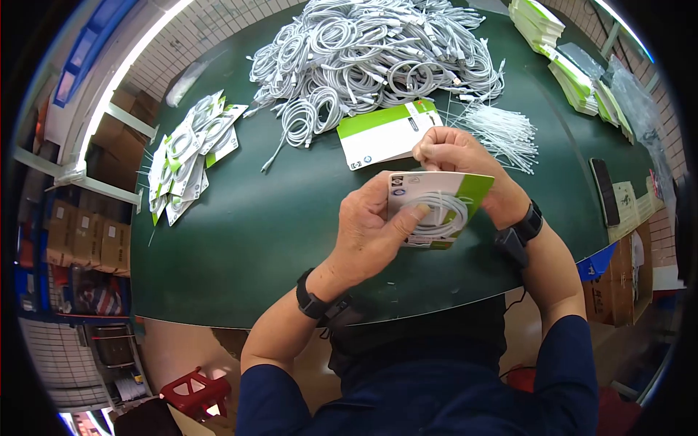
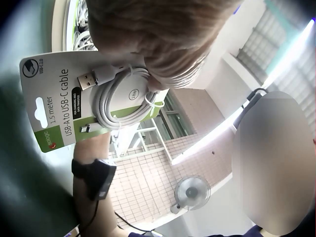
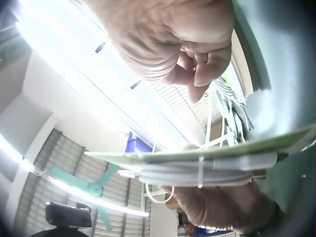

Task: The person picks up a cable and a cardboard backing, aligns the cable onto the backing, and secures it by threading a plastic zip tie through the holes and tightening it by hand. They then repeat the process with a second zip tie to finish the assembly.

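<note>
My left hand (image 1: 367,229) grips a white and green packaging card (image 1: 476,190), its thumb pressing on the coiled white cable (image 1: 454,218) tied to the front. In the left wrist view the card reads "USB-A to USB-C cable", and the cable's USB-A plug (image 2: 88,80) lies near the top of the coil. My right hand (image 1: 465,156) is raised just beyond the card's upper edge, its fingers curled in toward the thumb. Seen in the right wrist view, those fingers (image 3: 202,74) stand apart from the card, with nothing distinct between them.
Behind the hands lie a flat stack of cards (image 1: 382,138), white cable ties (image 1: 502,134) and a large heap of coiled cables (image 1: 371,58). Carded cables (image 1: 193,152) are piled at left. More card stacks (image 1: 574,83) and a phone (image 1: 603,192) lie at right on the green table (image 1: 291,247).
</note>
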`<control>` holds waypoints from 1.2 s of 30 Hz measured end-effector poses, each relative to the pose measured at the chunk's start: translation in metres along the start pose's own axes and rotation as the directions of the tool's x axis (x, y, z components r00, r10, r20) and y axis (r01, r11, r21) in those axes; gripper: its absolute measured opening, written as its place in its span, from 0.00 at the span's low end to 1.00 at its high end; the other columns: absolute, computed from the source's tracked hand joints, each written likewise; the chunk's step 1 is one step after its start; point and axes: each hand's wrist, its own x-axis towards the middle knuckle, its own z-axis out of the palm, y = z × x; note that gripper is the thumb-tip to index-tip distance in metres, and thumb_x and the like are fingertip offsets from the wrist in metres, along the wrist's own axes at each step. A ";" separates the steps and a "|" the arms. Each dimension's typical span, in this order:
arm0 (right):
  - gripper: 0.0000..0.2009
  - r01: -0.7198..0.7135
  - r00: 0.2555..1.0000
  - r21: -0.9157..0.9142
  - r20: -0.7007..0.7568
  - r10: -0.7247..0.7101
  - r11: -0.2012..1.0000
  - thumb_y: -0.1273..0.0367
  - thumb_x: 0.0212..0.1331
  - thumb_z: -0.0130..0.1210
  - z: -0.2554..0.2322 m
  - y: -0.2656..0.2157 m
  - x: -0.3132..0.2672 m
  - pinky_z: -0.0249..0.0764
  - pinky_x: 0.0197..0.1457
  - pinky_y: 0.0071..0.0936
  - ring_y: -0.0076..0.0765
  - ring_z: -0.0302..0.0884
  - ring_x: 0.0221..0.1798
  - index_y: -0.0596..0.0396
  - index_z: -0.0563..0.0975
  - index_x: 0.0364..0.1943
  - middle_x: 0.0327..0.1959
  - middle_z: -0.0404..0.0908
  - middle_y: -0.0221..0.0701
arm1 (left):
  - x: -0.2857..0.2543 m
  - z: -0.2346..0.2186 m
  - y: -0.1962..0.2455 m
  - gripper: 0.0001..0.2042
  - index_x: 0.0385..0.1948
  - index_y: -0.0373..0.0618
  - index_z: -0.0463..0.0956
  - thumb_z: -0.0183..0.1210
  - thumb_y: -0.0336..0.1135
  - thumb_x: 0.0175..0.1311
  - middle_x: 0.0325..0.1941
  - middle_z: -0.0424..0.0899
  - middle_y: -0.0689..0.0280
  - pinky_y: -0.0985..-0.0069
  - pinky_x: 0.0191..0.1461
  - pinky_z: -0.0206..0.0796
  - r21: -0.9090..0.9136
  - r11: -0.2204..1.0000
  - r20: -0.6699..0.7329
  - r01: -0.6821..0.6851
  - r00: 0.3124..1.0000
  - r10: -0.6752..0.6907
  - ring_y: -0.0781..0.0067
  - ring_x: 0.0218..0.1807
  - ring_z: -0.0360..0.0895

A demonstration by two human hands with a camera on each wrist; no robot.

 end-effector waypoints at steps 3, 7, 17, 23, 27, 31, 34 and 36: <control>0.05 0.050 0.999 0.032 0.015 -0.050 0.998 0.70 0.70 0.61 -0.002 -0.009 -0.006 0.76 0.32 0.14 0.17 0.78 0.28 0.56 0.79 0.38 0.31 0.81 0.25 | -0.003 0.002 0.001 0.16 0.55 0.34 0.77 0.66 0.30 0.71 0.45 0.89 0.59 0.74 0.51 0.80 0.037 0.999 0.019 -0.005 1.000 0.005 0.76 0.46 0.86; 0.07 0.045 0.997 -0.124 0.063 -0.037 0.991 0.67 0.69 0.63 0.015 -0.022 -0.017 0.80 0.41 0.17 0.19 0.82 0.36 0.57 0.81 0.40 0.38 0.85 0.28 | 0.003 -0.008 -0.011 0.15 0.54 0.35 0.79 0.66 0.30 0.70 0.45 0.89 0.59 0.74 0.51 0.80 0.052 0.999 -0.039 -0.005 0.999 0.007 0.76 0.46 0.86; 0.11 0.067 0.973 -0.056 0.224 -0.053 0.996 0.65 0.64 0.71 0.010 -0.009 -0.016 0.79 0.46 0.19 0.17 0.81 0.40 0.55 0.81 0.40 0.39 0.85 0.24 | 0.005 -0.007 -0.006 0.15 0.54 0.34 0.79 0.65 0.29 0.70 0.45 0.89 0.60 0.74 0.51 0.79 0.057 0.998 -0.048 -0.001 0.999 0.004 0.76 0.45 0.85; 0.09 0.211 0.977 -0.358 0.064 -0.202 0.910 0.66 0.70 0.65 0.011 -0.017 -0.013 0.73 0.37 0.16 0.13 0.75 0.34 0.57 0.80 0.39 0.35 0.82 0.22 | 0.003 -0.005 -0.003 0.14 0.54 0.34 0.79 0.64 0.28 0.70 0.46 0.89 0.59 0.73 0.51 0.79 0.042 0.999 -0.028 0.012 1.000 -0.011 0.76 0.46 0.86; 0.08 0.290 0.924 -0.617 -0.016 -0.381 0.731 0.68 0.70 0.63 0.019 -0.014 -0.010 0.71 0.33 0.17 0.14 0.72 0.32 0.59 0.79 0.37 0.31 0.80 0.23 | 0.006 -0.006 -0.006 0.17 0.56 0.33 0.79 0.66 0.28 0.67 0.47 0.89 0.59 0.73 0.52 0.80 0.015 1.000 -0.076 0.000 0.997 0.001 0.76 0.46 0.86; 0.08 0.323 0.892 -0.735 0.026 -0.451 0.596 0.70 0.68 0.64 0.029 -0.005 -0.012 0.69 0.31 0.20 0.15 0.70 0.30 0.61 0.78 0.34 0.28 0.80 0.25 | 0.005 -0.005 0.000 0.19 0.56 0.33 0.80 0.69 0.29 0.64 0.46 0.90 0.60 0.74 0.52 0.80 -0.055 0.997 -0.092 0.046 0.994 -0.051 0.76 0.46 0.87; 0.08 0.353 0.868 -0.765 0.053 -0.494 0.538 0.71 0.67 0.65 0.034 -0.002 -0.013 0.68 0.30 0.23 0.17 0.69 0.29 0.61 0.78 0.34 0.28 0.79 0.26 | 0.005 -0.006 0.002 0.18 0.52 0.34 0.83 0.72 0.30 0.61 0.45 0.90 0.61 0.75 0.51 0.81 0.056 0.997 -0.107 0.059 0.993 -0.053 0.77 0.45 0.87; 0.09 0.394 0.800 -0.815 0.075 -0.596 0.425 0.71 0.67 0.66 0.033 0.001 -0.011 0.69 0.31 0.23 0.17 0.70 0.29 0.60 0.77 0.34 0.28 0.78 0.25 | 0.007 -0.003 0.003 0.18 0.49 0.34 0.84 0.74 0.30 0.59 0.43 0.91 0.61 0.76 0.49 0.81 0.042 0.998 -0.134 0.036 0.991 -0.030 0.77 0.43 0.87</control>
